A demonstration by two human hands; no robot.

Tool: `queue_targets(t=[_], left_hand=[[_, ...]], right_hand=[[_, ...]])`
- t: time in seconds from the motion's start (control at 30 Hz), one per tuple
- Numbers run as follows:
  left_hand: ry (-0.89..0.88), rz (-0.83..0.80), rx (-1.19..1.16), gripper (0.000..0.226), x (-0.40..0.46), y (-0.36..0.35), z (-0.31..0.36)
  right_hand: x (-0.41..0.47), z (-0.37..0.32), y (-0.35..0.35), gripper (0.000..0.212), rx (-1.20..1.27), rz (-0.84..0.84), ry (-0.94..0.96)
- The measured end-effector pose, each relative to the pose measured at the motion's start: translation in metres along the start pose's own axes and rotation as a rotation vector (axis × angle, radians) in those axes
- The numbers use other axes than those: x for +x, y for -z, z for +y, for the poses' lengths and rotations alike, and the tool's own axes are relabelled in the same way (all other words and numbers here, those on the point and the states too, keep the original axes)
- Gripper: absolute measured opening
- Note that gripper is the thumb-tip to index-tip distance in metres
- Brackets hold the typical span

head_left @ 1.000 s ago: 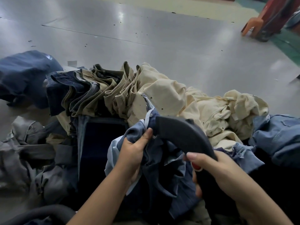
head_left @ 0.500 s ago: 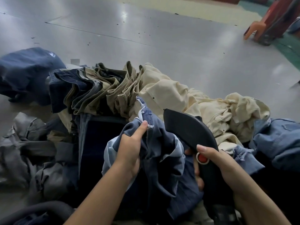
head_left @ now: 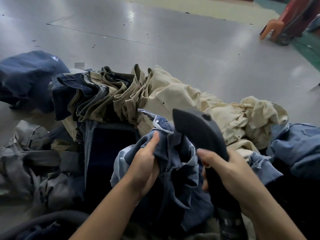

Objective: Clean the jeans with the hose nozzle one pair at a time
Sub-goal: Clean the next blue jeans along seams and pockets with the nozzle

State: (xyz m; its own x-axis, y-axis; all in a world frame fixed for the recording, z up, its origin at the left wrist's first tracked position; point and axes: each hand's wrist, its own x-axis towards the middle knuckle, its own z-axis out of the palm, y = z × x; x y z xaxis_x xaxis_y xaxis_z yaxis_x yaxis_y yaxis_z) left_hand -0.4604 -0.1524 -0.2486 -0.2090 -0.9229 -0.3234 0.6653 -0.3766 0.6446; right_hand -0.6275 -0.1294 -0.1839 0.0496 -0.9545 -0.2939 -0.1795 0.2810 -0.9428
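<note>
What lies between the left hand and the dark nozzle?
In the head view, only bunched blue denim jeans, gripped by the left hand, fill the gap to the dark curved plastic hose nozzle.

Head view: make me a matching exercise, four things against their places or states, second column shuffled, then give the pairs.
Things:
1. blue jeans
2. hose nozzle
3. cream garments
4. dark blue bundle

Places or states:
A. lying on the floor at far left
B. bunched in the left hand
C. heaped beyond the nozzle
D. gripped in the right hand

Pairs: 1-B, 2-D, 3-C, 4-A
</note>
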Motion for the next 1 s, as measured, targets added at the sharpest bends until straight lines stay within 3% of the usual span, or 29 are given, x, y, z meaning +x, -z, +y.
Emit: queue_targets(t=[0.2,0.3,0.4,0.63,0.77,0.9,1.0], left_hand=[[0.009,0.01,-0.144,0.063,0.004,0.01,0.027],[-0.041,0.026,-0.173,0.06,0.008,0.015,0.035],[-0.037,-0.004,-0.198,0.06,0.009,0.017,0.027],[0.092,-0.265,-0.174,0.066,0.003,0.016,0.004],[0.088,-0.192,-0.153,0.064,0.004,0.018,0.01],[0.065,-0.117,-0.154,0.068,0.007,0.018,0.022],[0.098,-0.137,-0.143,0.066,0.003,0.013,0.018]], right_hand=[[-0.013,0.014,-0.007,0.025,-0.141,-0.188,-0.037],[-0.016,0.01,-0.003,0.019,-0.114,-0.198,-0.037],[-0.015,0.008,-0.007,0.026,-0.092,-0.223,-0.048],[0.008,-0.008,-0.011,0.028,-0.014,0.016,0.049],[-0.001,-0.005,-0.002,0.036,0.004,-0.012,0.013],[-0.017,0.012,-0.012,0.026,-0.074,-0.151,-0.051],[-0.01,0.007,-0.015,0.031,-0.073,-0.117,-0.017]])
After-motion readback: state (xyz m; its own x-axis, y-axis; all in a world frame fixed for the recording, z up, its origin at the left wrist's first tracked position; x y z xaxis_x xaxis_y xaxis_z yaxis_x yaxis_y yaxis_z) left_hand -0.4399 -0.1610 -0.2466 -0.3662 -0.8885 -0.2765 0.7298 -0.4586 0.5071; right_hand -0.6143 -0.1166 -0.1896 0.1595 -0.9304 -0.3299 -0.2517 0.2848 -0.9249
